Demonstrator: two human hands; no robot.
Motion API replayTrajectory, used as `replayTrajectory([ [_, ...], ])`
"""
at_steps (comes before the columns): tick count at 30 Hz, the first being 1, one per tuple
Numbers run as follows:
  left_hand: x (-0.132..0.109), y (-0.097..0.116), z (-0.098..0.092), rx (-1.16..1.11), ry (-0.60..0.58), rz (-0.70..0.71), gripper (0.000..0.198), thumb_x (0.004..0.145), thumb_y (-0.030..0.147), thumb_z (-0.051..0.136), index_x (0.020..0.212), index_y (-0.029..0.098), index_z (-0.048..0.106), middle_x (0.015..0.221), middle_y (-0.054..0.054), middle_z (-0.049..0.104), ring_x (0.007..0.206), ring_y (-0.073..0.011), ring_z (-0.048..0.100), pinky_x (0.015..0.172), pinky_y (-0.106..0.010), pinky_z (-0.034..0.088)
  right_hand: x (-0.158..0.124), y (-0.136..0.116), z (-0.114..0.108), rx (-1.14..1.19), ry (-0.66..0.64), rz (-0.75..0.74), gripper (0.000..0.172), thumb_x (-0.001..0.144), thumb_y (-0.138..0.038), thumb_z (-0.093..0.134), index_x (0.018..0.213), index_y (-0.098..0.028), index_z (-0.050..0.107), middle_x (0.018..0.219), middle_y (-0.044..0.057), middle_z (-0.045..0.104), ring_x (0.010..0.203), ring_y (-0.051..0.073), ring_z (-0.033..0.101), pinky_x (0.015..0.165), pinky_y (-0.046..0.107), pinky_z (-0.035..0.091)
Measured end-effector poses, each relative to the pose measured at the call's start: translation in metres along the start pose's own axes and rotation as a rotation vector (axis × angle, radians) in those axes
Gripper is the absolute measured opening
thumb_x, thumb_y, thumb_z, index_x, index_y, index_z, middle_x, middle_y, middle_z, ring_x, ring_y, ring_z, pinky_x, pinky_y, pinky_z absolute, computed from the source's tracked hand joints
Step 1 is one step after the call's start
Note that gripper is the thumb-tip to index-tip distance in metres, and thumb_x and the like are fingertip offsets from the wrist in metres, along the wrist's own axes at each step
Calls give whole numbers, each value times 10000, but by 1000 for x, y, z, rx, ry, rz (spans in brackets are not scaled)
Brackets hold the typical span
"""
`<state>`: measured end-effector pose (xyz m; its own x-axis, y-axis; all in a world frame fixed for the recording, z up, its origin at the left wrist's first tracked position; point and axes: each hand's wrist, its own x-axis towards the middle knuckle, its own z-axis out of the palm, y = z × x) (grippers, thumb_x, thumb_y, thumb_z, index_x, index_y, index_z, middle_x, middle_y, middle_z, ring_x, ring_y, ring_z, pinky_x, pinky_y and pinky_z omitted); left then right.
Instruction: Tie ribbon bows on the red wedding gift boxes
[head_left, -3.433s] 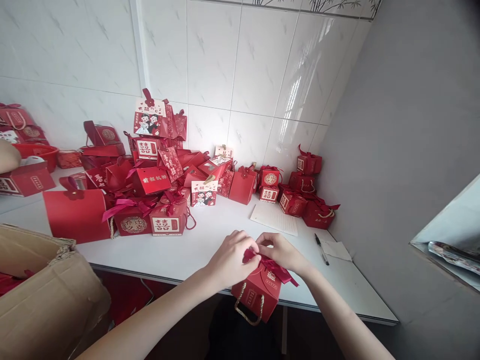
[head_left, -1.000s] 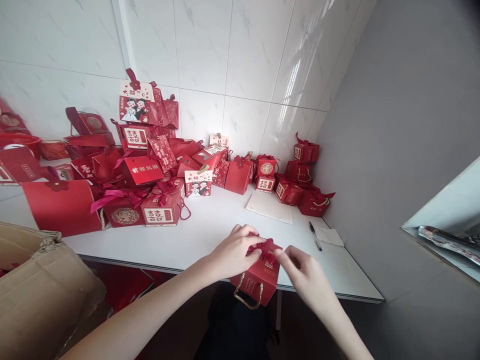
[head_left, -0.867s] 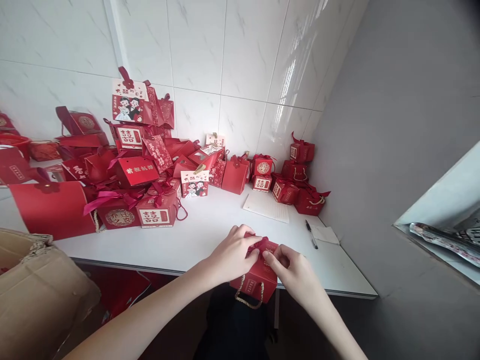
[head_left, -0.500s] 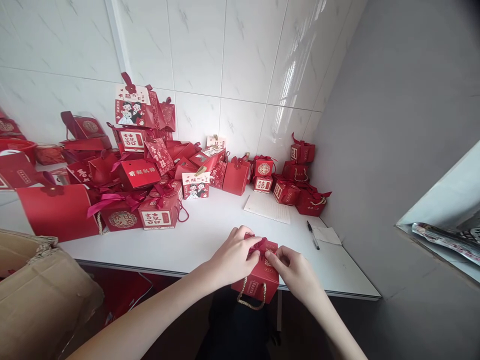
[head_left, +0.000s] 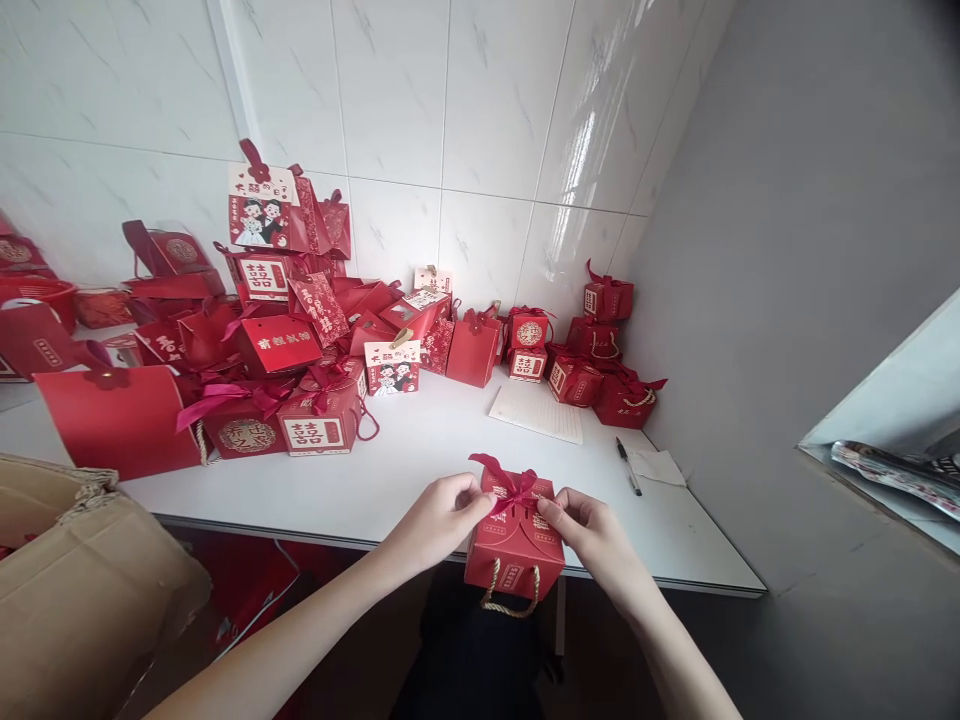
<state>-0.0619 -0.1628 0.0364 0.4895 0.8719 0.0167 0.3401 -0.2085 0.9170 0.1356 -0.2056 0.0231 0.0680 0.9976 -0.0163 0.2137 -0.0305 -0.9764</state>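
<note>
A small red gift box (head_left: 514,553) with a rope handle sits at the front edge of the white table (head_left: 420,460). A dark red ribbon (head_left: 507,482) is tied on its top. My left hand (head_left: 442,512) pinches the ribbon's left side. On the other side, my right hand (head_left: 586,525) pinches the ribbon too. Both hands are closed on the ribbon and pull outward from the knot.
A heap of red gift boxes and bags (head_left: 285,330) fills the back left of the table. More small red boxes (head_left: 600,370) stand in the back right corner. A lined paper sheet (head_left: 536,413), a pen (head_left: 625,465) and a cardboard box (head_left: 82,590) at the left are nearby.
My hands have moved apart to either side of the box top, so the ribbon bow now shows between them. The box has turned to face me squarely.
</note>
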Motion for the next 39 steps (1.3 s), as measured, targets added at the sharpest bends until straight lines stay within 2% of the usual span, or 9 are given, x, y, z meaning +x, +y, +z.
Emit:
replayTrajectory([
  [5, 9, -11, -3, -119, -92, 55, 333, 836, 441, 412, 633, 183, 352, 602, 58, 336, 576, -97, 324, 570, -239, 286, -1, 2, -1, 267, -106, 16, 458, 701, -539, 664, 586, -181, 402, 580, -37, 407, 549, 98, 321, 539, 231, 267],
  [11, 11, -17, -5, -222, -194, 95, 317, 846, 456, 395, 688, 181, 389, 671, 36, 386, 644, -112, 378, 642, -251, 344, 1, 9, 0, 533, -172, 20, 467, 707, -446, 702, 546, -180, 353, 533, -61, 320, 515, 84, 250, 518, 212, 242],
  [21, 17, -23, -3, -126, -161, 175, 312, 867, 405, 374, 650, 187, 321, 640, 53, 307, 597, -98, 290, 590, -237, 282, 2, 19, 6, 676, -115, 75, 491, 658, -423, 723, 538, -193, 306, 514, -73, 246, 481, 81, 214, 477, 210, 228],
  [24, 24, -23, -1, -112, -90, 160, 319, 861, 394, 385, 633, 192, 288, 612, 62, 272, 572, -94, 263, 567, -236, 262, 2, 24, 4, 627, -74, 33, 483, 683, -454, 708, 529, -186, 336, 511, -64, 289, 484, 83, 260, 486, 208, 261],
  [27, 28, -22, 0, -177, -84, 129, 328, 854, 440, 384, 654, 187, 324, 638, 53, 333, 607, -99, 347, 620, -247, 321, 0, 28, 0, 538, 6, -42, 426, 714, -501, 680, 589, -182, 426, 554, -43, 395, 534, 102, 372, 551, 219, 348],
  [31, 19, -18, -1, -213, -120, 70, 369, 802, 544, 443, 833, 178, 404, 834, 3, 473, 745, -135, 489, 724, -299, 395, -4, 31, -5, 334, 190, -126, 401, 762, -582, 586, 915, -212, 567, 917, 43, 585, 847, 201, 540, 752, 308, 441],
  [35, 9, -16, 2, -157, -137, 17, 454, 730, 474, 600, 1015, 201, 374, 1107, -62, 482, 857, -166, 554, 748, -324, 447, -11, 30, -5, 245, 119, -139, 485, 831, -599, 463, 1151, -241, 525, 1233, 77, 516, 1115, 254, 483, 967, 394, 368],
  [37, 11, -19, 2, -113, -65, 24, 444, 744, 444, 595, 1043, 205, 370, 1125, -72, 486, 937, -184, 552, 806, -346, 448, -17, 28, -2, 183, 110, -160, 438, 852, -561, 457, 1161, -257, 523, 1271, 58, 494, 1169, 252, 447, 1009, 393, 338],
  [39, 19, -23, 0, -35, 84, 42, 410, 760, 430, 572, 1038, 196, 383, 1094, -78, 500, 1005, -200, 532, 875, -374, 423, -26, 28, 4, 117, 152, -168, 416, 849, -543, 477, 1150, -263, 535, 1274, 52, 496, 1203, 259, 416, 1011, 388, 347],
])
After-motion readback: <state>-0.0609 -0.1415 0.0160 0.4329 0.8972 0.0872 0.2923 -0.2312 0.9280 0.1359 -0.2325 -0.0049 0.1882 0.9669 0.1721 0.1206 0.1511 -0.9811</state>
